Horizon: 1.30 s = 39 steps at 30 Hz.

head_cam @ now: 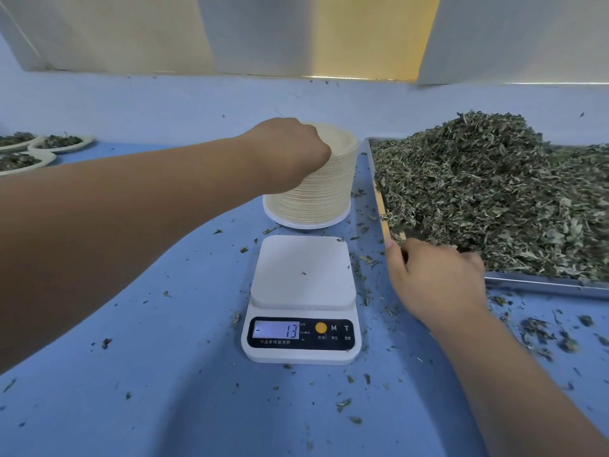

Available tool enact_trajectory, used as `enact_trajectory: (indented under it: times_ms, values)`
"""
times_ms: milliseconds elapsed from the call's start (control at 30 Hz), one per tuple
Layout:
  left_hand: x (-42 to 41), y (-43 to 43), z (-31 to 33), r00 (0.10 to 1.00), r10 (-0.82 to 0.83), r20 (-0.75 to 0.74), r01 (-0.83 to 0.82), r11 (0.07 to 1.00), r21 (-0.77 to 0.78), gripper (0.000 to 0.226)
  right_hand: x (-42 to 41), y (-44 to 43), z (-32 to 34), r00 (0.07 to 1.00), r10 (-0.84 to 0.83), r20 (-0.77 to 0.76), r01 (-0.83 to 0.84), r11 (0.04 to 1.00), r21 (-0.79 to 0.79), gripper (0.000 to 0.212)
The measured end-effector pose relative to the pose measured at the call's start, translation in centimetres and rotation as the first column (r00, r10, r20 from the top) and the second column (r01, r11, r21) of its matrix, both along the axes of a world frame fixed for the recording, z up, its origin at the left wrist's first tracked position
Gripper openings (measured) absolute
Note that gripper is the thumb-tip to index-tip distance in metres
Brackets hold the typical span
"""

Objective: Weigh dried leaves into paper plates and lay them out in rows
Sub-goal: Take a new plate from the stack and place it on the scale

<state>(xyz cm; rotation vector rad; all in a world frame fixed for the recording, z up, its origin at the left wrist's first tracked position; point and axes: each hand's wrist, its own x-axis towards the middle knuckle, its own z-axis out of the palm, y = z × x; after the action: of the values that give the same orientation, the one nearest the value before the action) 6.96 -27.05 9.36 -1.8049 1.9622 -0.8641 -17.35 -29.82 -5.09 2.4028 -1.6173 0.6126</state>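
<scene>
On the blue-covered counter (pixel 158 390) the left hand (pixel 290 150) reaches over to the tall stack of cream round paper plates (pixel 329 189) towards the back edge, fingers curled over its top rim and gripping it. The right hand (pixel 435 278) sits at the near-left corner of the shallow steel tray (pixel 534 282), fingers bent into the heap of dried green leaves (pixel 494 192); whether it holds any, I cannot tell. Between them the small white digital scale (pixel 301 272) stands bare, and filled paper plates (pixel 61 142) lie by the left edge.
</scene>
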Motion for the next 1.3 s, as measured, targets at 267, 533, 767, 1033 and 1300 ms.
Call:
enact_trajectory:
  times_ms: [267,533,767,1033,1300]
  values:
    - [-0.9,0.1,-0.6,0.994,-0.098,0.043,0.100,0.994,-0.054,0.094,0.3,0.5,0.4,1.000,-0.018,-0.018,0.018,0.999,0.043,0.049]
    - [2.1,1.2,-0.9,0.818,-0.091,-0.567,-0.287,0.791,-0.541,0.019,0.4,0.9,0.8,0.999,-0.017,-0.033,0.020,0.996,0.092,0.052]
    - [1.8,4.5,-5.9,0.435,-0.490,-0.755,-0.479,0.584,-0.656,0.034,0.8,1.6,1.3,0.974,0.118,0.194,-0.117,0.993,-0.019,0.041]
    - [0.7,9.7,-11.1,0.188,-0.706,-0.683,-0.377,0.590,-0.714,0.031,2.3,3.3,0.9,0.737,0.358,0.574,-0.387,0.919,-0.076,0.077]
    - [1.1,11.3,-14.1,0.121,-0.547,-0.828,-0.401,0.736,-0.545,0.044,3.0,4.1,0.9,0.799,0.474,0.369,-0.411,0.880,-0.239,0.037]
